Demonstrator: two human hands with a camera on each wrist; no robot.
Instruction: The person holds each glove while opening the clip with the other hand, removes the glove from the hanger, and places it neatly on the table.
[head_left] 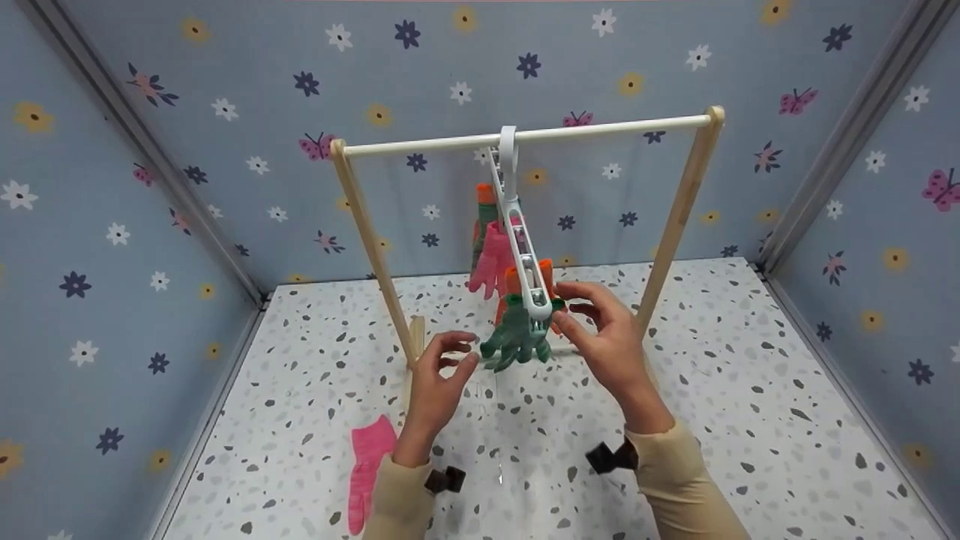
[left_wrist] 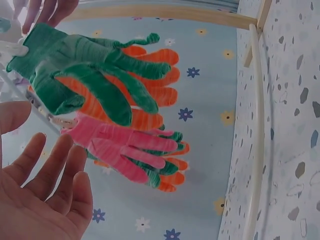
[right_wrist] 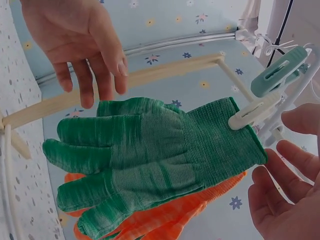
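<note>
A green knit glove [head_left: 514,331] hangs by its cuff from a white clip [right_wrist: 254,112] at the near end of the white clip hanger [head_left: 523,247]. My left hand [head_left: 442,375] is to the left of the glove's fingers, apart from them, its own fingers loosely bent around nothing. Beside the cuff, my right hand [head_left: 606,341] holds its thumb and fingers spread; whether a fingertip touches the cuff edge I cannot tell. A teal clip [right_wrist: 279,72] beside the white one grips nothing visible. Behind hang an orange glove [left_wrist: 167,75] and a pink glove [head_left: 491,259].
The hanger hooks over the white rod [head_left: 622,128] of a wooden rack [head_left: 679,217]. Another pink glove [head_left: 371,465] lies on the speckled surface [head_left: 750,420] at the left. More green and orange gloves hang at the far end. Flower-patterned walls [head_left: 465,67] enclose the space.
</note>
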